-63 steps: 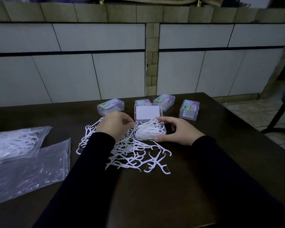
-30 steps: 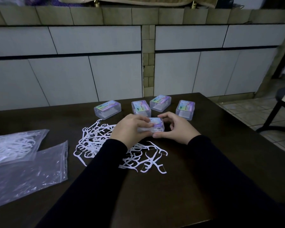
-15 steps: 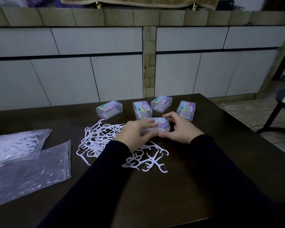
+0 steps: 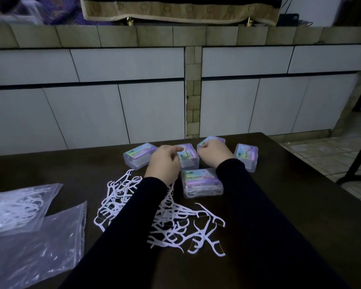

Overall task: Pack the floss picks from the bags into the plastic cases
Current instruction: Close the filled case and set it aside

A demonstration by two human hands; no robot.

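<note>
We see left hand (image 4: pixel 165 161) curled against middle case (image 4: pixel 189 158), grip unclear. Right hand (image 4: pixel 214 155) curled on rear case (image 4: pixel 209 140), hold unclear too. Closed filled case (image 4: pixel 201 182) near wrists. Loose picks (image 4: pixel 175 222) heaped on table (image 4: pixel 279 205); bags (image 4: pixel 29 226) left.

Floss picks (image 4: pixel 171 222) between bags (image 4: pixel 29 226) and closed case (image 4: pixel 201 183)

Both hands reach over loose floss picks (image 4: pixel 171 222) on the dark tabletop (image 4: pixel 279 184): left hand (image 4: pixel 165 161) and right hand (image 4: pixel 214 154) touch closed plastic cases (image 4: pixel 189 157).
</note>
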